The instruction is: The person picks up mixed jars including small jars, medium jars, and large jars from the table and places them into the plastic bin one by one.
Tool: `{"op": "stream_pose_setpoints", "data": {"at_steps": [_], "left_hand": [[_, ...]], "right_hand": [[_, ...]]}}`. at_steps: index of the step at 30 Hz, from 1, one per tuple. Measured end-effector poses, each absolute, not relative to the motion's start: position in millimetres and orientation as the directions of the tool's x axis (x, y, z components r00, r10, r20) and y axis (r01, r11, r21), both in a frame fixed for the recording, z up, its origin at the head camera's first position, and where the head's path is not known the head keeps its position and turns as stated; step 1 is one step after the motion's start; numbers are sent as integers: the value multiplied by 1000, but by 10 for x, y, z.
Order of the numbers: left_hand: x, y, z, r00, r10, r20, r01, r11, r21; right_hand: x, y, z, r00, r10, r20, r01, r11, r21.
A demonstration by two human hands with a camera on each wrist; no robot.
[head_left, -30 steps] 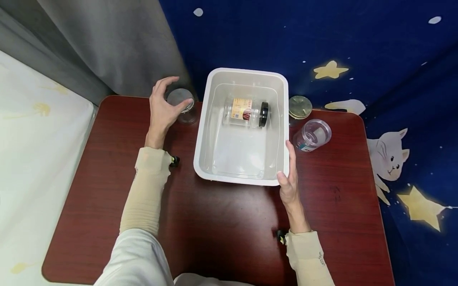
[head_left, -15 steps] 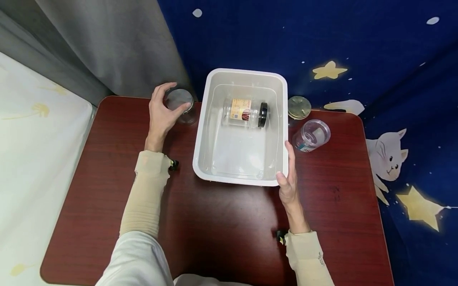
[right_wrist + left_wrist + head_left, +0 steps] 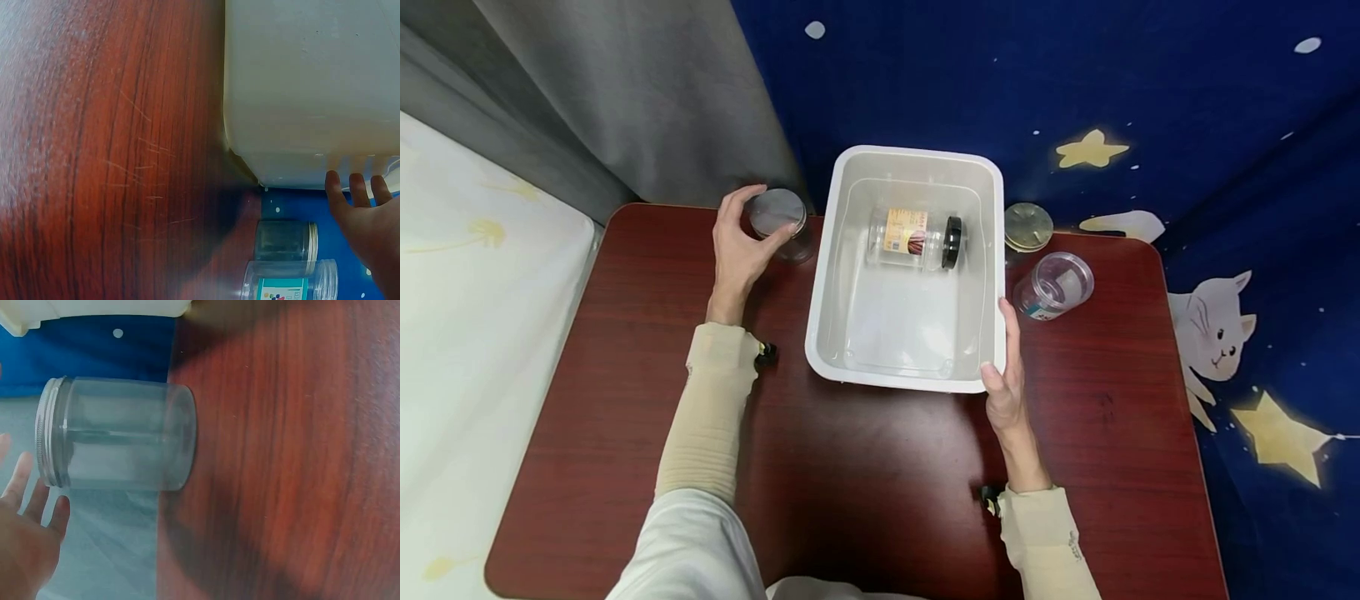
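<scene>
A clear jar with a silvery screw lid [image 3: 125,434] stands upright near the table's back edge, left of the tub. Around its lid curves my left hand [image 3: 737,250], thumb at the near edge and index finger behind. In the left wrist view, other fingers [image 3: 60,515] reach toward the lid's rim, fairly straight and spread. My right hand [image 3: 1009,400] grips the near right corner of a white plastic tub [image 3: 895,379], thumb over the rim, fingers along the outer wall. Inside the tub, a clear jar with an orange label and black lid [image 3: 906,232] lies on its side.
Right of the tub stand a jar with a gold-coloured lid [image 3: 1028,225] and a clear jar with a teal label [image 3: 1054,285]. Behind the dark red table [image 3: 865,467] hang a grey curtain [image 3: 647,100] and a blue starry one [image 3: 910,75].
My left hand's index finger has drawn in closer to the silvery lid. My right hand and the tub hold their place.
</scene>
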State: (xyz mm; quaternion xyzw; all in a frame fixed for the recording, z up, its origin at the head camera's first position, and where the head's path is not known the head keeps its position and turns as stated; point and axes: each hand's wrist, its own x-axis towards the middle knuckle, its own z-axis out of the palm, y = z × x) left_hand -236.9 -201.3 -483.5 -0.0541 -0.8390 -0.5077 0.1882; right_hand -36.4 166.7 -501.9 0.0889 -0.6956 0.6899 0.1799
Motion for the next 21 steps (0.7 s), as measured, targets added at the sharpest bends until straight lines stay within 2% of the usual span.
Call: {"op": "stream_pose_setpoints", "data": {"at_steps": [21], "left_hand": [[-2335,-2047,-5004,-945,-118,305,224,447,866]], "right_hand": [[-363,1670,-5031,-923,125,364,-366,9,-931]]}}
